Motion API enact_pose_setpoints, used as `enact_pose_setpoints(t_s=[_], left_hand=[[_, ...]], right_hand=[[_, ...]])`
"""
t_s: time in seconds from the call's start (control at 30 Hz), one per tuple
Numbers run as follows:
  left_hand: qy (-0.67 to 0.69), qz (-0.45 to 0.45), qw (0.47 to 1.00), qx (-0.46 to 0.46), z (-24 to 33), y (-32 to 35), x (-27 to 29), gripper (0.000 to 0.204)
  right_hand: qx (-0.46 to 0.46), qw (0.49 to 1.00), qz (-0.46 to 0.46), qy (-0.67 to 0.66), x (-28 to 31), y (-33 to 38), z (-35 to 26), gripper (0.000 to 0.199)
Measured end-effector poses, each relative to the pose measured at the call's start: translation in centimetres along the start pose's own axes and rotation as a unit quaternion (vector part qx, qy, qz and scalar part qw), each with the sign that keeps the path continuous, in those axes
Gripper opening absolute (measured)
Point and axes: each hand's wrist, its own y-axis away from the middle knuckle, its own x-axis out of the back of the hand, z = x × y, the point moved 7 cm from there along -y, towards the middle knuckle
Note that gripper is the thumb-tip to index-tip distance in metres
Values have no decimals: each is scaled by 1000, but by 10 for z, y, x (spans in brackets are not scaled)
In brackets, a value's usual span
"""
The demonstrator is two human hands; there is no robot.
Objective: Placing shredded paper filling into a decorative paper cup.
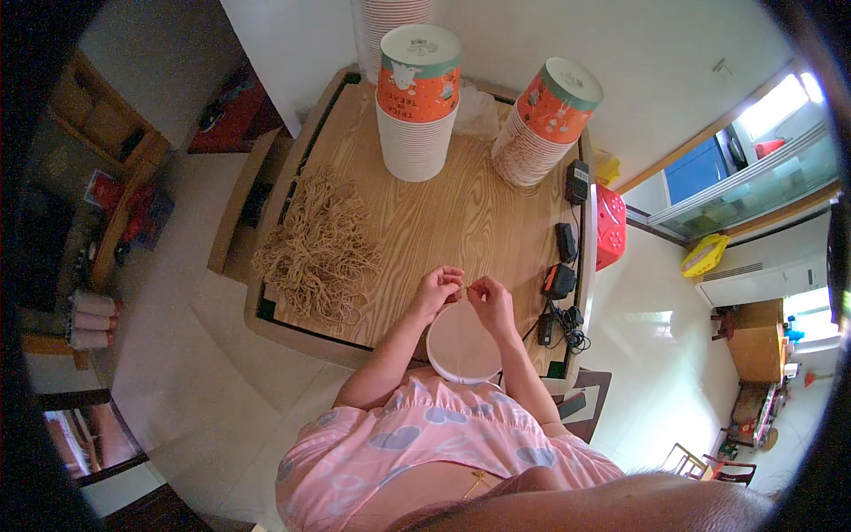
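A paper bucket (464,341) with a pale inside stands in front of my body at the table's near edge, its mouth facing up. At its far rim, my left hand (435,294) and my right hand (490,306) are closed in pinches, fingertips almost meeting. A small bit of tan cord shows between them; the fingers hide most of it. To the left on the table lies a loose heap of tan cords (321,244). Farther back are two stacks of nested, upside-down paper buckets, one in the middle (417,106) and one at the right (545,124), with orange and green prints.
Along the right edge of the wooden table (443,222) lie black power adapters (577,182), an orange-and-black battery (558,281) and coiled cables (574,332). A red plastic stool (610,226) stands beyond that edge. Another bucket stack (394,12) rises at the wall.
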Motion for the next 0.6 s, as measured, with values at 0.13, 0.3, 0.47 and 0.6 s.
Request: enact_pose_setpoints(t_s=[0.13,0.3,0.47,0.6], left_hand=[[-7,-24,999,24,4,1,-4,24],[-122,-41,992,7,7,0,-11,12],[-193,24,979,-61,-6,-14,1,8],[-231,47,961,-143,-3,-17,0,9]], right_hand=[[11,999,26,16,2,0,-2,10],[20,999,32,27,3,0,-2,10],[16,999,21,33,0,0,-8,7],[21,999,15,35,-1,0,-9,5]])
